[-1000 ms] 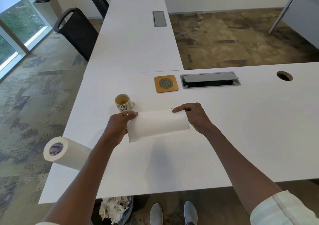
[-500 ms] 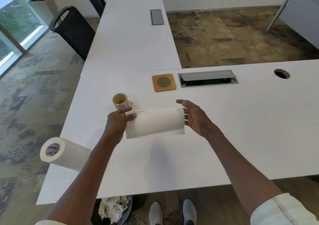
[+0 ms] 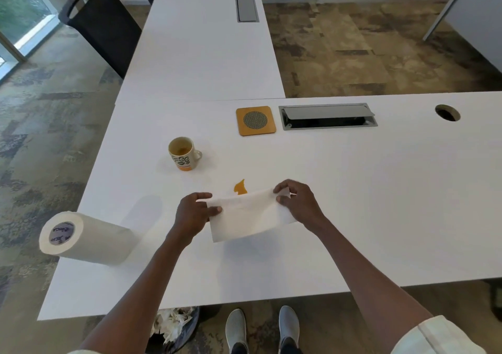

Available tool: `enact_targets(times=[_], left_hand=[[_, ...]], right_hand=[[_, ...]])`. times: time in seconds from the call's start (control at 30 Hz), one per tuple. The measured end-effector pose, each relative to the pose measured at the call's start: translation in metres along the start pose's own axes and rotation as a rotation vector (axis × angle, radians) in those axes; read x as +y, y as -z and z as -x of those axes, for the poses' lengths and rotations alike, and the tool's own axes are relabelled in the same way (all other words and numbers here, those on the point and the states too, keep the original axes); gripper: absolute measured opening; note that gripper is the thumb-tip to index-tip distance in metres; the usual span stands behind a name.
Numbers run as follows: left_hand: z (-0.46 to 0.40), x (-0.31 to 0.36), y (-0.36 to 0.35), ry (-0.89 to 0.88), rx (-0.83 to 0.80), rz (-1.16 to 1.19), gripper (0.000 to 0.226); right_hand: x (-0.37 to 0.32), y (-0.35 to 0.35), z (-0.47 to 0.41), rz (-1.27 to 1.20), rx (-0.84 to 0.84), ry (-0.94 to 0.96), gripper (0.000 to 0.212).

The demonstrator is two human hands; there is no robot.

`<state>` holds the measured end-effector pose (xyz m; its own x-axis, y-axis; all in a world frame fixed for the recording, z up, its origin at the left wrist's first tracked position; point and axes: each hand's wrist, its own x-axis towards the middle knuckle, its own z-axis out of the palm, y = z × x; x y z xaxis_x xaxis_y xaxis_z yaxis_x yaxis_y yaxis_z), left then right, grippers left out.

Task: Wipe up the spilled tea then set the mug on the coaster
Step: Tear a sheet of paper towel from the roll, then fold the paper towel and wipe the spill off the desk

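Note:
A folded white paper towel (image 3: 248, 216) hangs just above the white desk (image 3: 380, 204). My left hand (image 3: 194, 212) pinches its left edge and my right hand (image 3: 297, 201) pinches its right top corner. Right behind the towel's top edge lies a small orange tea spill (image 3: 240, 186), partly hidden by the towel. A cream mug (image 3: 181, 154) with some tea in it stands upright to the back left. Further back sits a square orange coaster (image 3: 255, 120) with a grey round centre.
A paper towel roll (image 3: 84, 238) lies on its side at the desk's left edge. An open cable tray (image 3: 327, 116) and a cable hole (image 3: 447, 112) lie beyond the coaster to the right. A bin with crumpled paper (image 3: 173, 326) stands under the desk. Black chairs (image 3: 100, 25) stand far left.
My right hand went from open beside the towel to pinching its corner. Both hands brought the towel nearer and lower, and the tea spill now shows behind it.

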<state>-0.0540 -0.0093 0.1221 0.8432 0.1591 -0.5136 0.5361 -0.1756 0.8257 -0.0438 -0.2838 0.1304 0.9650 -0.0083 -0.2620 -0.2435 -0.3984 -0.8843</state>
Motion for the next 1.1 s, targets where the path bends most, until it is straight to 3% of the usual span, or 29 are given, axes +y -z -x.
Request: enact_targets(times=[0.27, 0.47, 0.63, 0.8, 0.97, 1.1], left_hand=[[-0.019, -0.046, -0.016, -0.107, 0.038, -0.283, 0.024], [-0.042, -0.063, -0.021, -0.163, 0.08, -0.355, 0.034], [-0.057, -0.07, -0.032, -0.246, 0.114, -0.47, 0.047], [-0.064, -0.079, -0.044, -0.436, 0.155, -0.673, 0.024], [-0.07, -0.085, -0.056, -0.431, 0.214, -0.776, 0.01], [-0.077, -0.091, -0.067, -0.364, 0.307, -0.832, 0.037]], right_hand=[[0.049, -0.022, -0.008, 0.264, -0.117, 0.027, 0.031], [0.066, -0.044, -0.024, 0.376, -0.145, 0.085, 0.029], [0.078, -0.064, -0.042, 0.545, -0.065, 0.11, 0.011], [0.087, -0.082, -0.055, 0.651, 0.021, 0.172, 0.016], [0.093, -0.097, -0.061, 0.696, 0.107, 0.164, 0.024], [0.095, -0.105, -0.066, 0.75, 0.163, 0.158, 0.026]])
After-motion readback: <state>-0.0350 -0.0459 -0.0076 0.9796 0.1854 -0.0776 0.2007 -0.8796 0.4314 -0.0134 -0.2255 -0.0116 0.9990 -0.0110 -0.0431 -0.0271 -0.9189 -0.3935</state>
